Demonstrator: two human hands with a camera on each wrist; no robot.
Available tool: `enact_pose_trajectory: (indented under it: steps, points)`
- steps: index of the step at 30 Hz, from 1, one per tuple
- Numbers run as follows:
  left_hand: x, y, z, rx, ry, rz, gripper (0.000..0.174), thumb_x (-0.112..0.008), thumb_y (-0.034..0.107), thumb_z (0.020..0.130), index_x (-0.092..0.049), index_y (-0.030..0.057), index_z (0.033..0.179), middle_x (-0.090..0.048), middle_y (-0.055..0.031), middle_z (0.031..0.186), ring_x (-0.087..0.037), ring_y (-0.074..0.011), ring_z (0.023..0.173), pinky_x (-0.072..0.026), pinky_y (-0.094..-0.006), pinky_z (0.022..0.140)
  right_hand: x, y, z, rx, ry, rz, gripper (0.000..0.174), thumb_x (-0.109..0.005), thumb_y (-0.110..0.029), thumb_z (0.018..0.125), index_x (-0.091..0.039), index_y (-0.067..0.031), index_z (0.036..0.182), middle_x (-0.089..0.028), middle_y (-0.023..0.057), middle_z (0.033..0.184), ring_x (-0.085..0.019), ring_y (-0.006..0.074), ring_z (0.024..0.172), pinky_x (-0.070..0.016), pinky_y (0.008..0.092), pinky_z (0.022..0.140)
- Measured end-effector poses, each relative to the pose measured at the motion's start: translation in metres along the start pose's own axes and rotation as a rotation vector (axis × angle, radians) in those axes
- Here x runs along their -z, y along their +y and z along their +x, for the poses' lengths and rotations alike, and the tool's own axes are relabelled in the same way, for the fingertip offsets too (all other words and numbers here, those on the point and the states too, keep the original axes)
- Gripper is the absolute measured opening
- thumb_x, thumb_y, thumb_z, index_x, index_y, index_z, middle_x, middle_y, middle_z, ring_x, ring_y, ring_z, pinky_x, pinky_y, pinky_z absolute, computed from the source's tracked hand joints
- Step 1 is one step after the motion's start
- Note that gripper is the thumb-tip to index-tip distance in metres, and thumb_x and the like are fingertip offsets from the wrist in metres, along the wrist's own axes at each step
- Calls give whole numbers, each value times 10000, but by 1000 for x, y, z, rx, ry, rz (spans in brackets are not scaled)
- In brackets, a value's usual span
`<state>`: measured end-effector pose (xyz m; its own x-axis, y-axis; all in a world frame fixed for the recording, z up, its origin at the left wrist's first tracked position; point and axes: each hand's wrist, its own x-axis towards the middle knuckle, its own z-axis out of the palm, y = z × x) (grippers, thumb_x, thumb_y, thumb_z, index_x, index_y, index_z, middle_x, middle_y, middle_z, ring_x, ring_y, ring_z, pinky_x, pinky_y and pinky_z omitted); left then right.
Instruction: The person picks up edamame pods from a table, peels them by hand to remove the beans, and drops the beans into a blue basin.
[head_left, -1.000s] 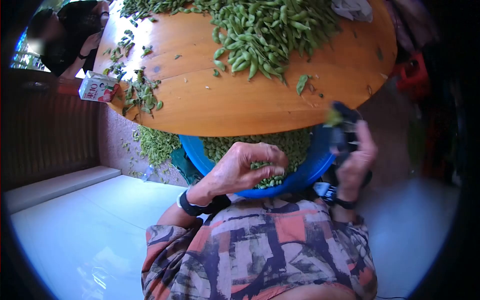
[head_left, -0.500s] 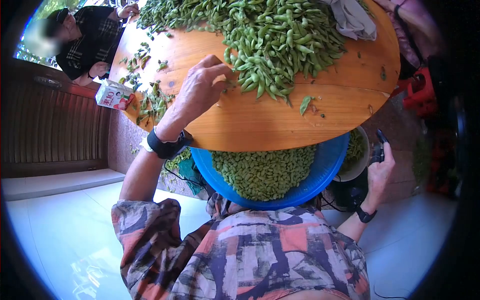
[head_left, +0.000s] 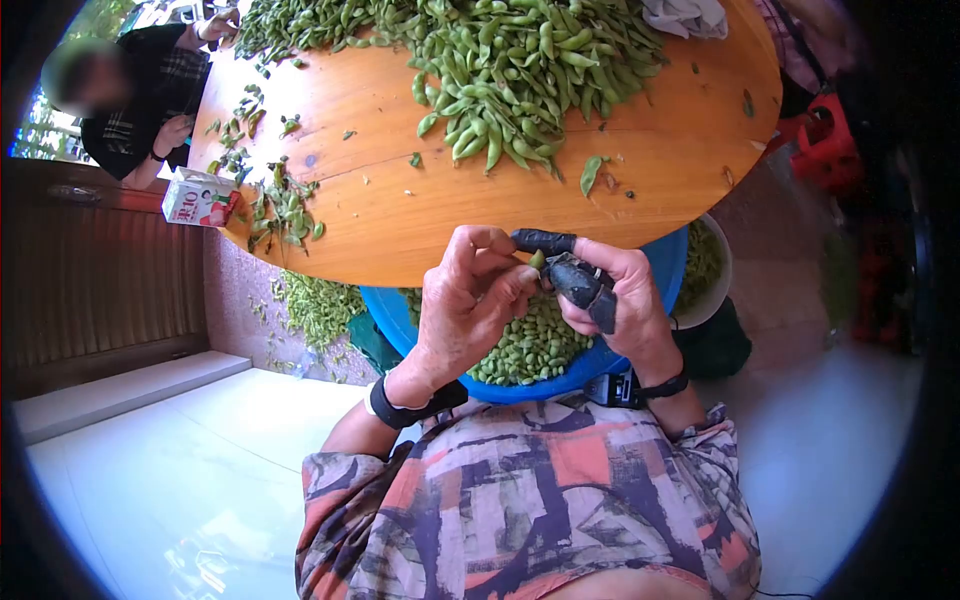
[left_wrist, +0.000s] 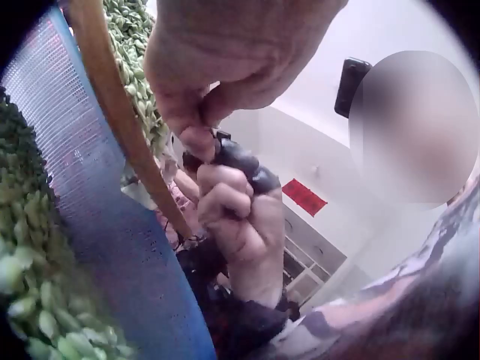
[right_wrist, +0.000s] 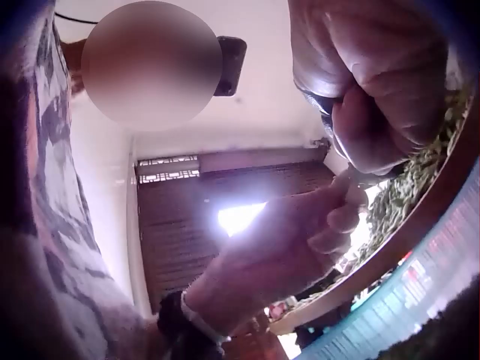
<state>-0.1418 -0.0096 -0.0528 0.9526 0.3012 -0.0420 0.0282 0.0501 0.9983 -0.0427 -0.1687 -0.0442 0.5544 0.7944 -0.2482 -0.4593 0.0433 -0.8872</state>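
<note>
Both hands meet above a blue basin (head_left: 650,345) of shelled beans (head_left: 530,350). The left hand (head_left: 458,312) pinches one end of a green pod (head_left: 537,260) between thumb and fingers. Against the pod's other side, the right hand (head_left: 625,300) grips it with a thumb and forefinger wrapped in black coverings. In the left wrist view the right hand (left_wrist: 244,214) has its other fingers curled, and the pod is hidden. The right wrist view shows the left hand (right_wrist: 281,240) with its fingertips touching the right hand (right_wrist: 367,82).
A heap of pods (head_left: 520,75) lies on the round wooden table (head_left: 380,225), whose edge overhangs the basin. Loose pods, a juice carton (head_left: 198,198) and a cloth (head_left: 688,16) are also there. A pale bucket (head_left: 712,275) stands right of the basin; another person sits at the upper left.
The left hand has come back from the pod heap to above the basin. The right hand has moved inward from beside the bucket, and the two now hold a pod together.
</note>
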Motion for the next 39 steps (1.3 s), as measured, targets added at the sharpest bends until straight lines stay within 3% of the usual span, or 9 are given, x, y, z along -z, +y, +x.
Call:
enact_pose_trajectory:
  steps: [6,10,12,15,20,22,29,34,39]
  points:
    - [-3,-10,-4,-125,39,71,228,-605,-23,908,-428,12,1047,-666,-94,773,-577,-100,563,-447,-218,496,7,9,-3,22,-10,39,244,-454,-179,987,-611,7,1004,-502,-37,628,-438,28,477,-334,190,417]
    - [-2,2,0,199,-82,-516,261,-628,47,914,-416,43,1066,-639,-95,727,-577,-136,516,-430,-220,450,6,7,-5,-9,-95,230,202,-521,-155,935,-629,5,993,-513,17,650,-489,94,516,-365,229,455]
    - [-4,-2,-1,284,-123,-781,254,-617,77,924,-422,54,1085,-629,-99,711,-568,-159,484,-404,-223,419,-4,-4,-10,391,69,-523,207,-575,-105,842,-654,-1,1003,-506,84,712,-535,189,605,-396,280,509]
    - [-3,2,-7,361,-215,-914,241,-594,82,937,-422,50,1102,-625,-104,704,-563,-165,479,-389,-231,408,-5,7,-11,708,95,-740,286,-612,-82,760,-668,-12,1032,-489,117,775,-545,264,690,-416,310,578]
    - [-5,-3,-13,363,-272,-868,265,-584,85,947,-401,43,1133,-623,-105,712,-565,-155,505,-405,-238,436,12,11,-11,413,-95,-391,255,-594,-22,769,-665,-10,1014,-531,82,795,-560,208,731,-424,288,659]
    - [-8,1,-18,142,-145,-359,274,-581,72,951,-384,29,1136,-624,-95,737,-568,-131,544,-437,-231,484,9,13,-16,335,-56,-352,246,-567,-36,797,-667,-14,1020,-541,66,799,-559,184,719,-419,273,644]
    - [-7,4,-16,221,-177,-606,341,-573,65,956,-355,3,1211,-612,-78,748,-562,-118,569,-446,-233,513,19,15,-24,7,-16,-25,274,-502,-89,857,-663,-11,1063,-552,-16,738,-522,56,660,-390,198,578]
    - [-1,7,-22,235,-220,-305,563,-571,63,958,-276,0,1434,-605,-69,753,-566,-107,625,-463,-233,592,28,4,-37,105,118,-580,259,-582,-54,818,-670,-1,1056,-603,42,756,-578,102,712,-453,247,650]
    - [-10,-2,-19,177,-213,-279,603,-594,109,948,-259,-4,1437,-624,-87,751,-602,-141,586,-466,-238,531,11,6,-34,92,54,-368,213,-597,0,848,-643,6,1056,-590,36,795,-569,97,733,-450,257,635]
